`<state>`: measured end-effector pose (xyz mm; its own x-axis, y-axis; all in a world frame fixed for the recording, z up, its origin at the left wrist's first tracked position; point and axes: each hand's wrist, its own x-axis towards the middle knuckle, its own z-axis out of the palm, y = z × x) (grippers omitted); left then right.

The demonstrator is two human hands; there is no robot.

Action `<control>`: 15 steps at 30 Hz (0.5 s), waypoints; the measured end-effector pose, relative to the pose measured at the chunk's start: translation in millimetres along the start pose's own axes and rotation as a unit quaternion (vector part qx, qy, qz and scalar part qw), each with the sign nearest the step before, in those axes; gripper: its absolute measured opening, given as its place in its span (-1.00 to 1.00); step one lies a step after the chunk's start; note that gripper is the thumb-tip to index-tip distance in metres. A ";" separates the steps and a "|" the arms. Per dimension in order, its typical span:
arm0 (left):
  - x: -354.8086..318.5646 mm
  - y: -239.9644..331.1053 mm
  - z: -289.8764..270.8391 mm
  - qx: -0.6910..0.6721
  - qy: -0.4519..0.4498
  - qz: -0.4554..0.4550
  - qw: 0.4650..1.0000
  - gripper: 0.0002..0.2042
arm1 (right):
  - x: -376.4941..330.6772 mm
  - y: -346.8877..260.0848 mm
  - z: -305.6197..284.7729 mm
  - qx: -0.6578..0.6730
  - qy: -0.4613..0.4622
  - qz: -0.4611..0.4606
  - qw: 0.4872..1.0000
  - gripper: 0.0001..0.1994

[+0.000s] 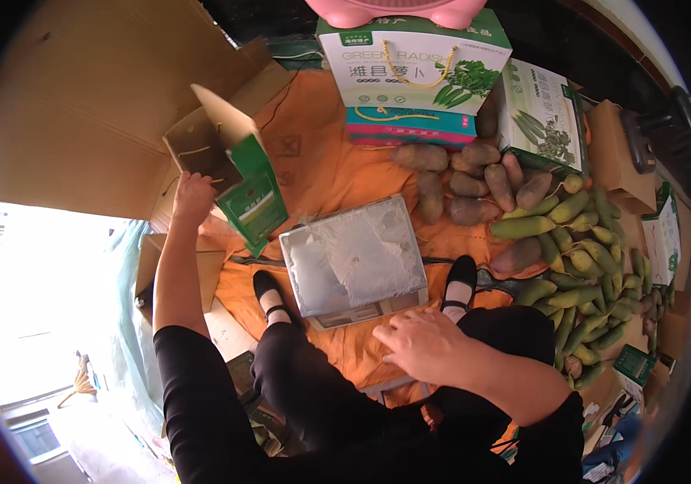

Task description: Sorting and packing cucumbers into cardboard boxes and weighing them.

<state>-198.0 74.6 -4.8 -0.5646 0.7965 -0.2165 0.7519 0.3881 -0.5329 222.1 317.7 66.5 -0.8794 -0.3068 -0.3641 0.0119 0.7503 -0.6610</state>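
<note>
My left hand (194, 198) is closed on the near edge of a cardboard gift box (255, 194), brown inside and green outside. The box's flaps stand up, and a cord handle shows in it. Between my feet lies a weighing scale (353, 254) with a metal platform under a torn clear film; nothing sits on it. Just past the scale's near right corner, over my right leg, my right hand (428, 345) hangs with its fingers loosely apart, holding nothing.
Green radishes (584, 262) are heaped at the right, with reddish-brown tubers (468, 185) beyond the scale. Printed cartons (414, 68) stack at the back under a pink plastic thing (398, 10). A large cardboard sheet (79, 105) stands far left. Orange cloth (321, 121) covers the floor.
</note>
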 end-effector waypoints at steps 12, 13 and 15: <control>-105.0 62.6 -136.3 -0.245 0.091 -0.134 0.956 -0.86 | -0.6 -8.0 14.5 -0.060 0.022 -0.006 0.998 -0.74; -109.7 79.3 -156.7 -0.249 0.082 -0.087 0.961 -0.85 | -1.6 -8.1 15.7 -0.060 0.033 -0.010 0.998 -0.75; -109.3 109.8 -171.8 -0.239 0.070 -0.051 0.967 -0.87 | -3.2 -11.2 15.4 -0.068 0.027 -0.006 0.997 -0.74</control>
<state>4.7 109.8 100.9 -0.6179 0.7845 -0.0519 0.7849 0.6117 -0.0989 232.1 301.3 64.9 -0.9035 -0.2866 -0.3187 -0.0594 0.8201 -0.5691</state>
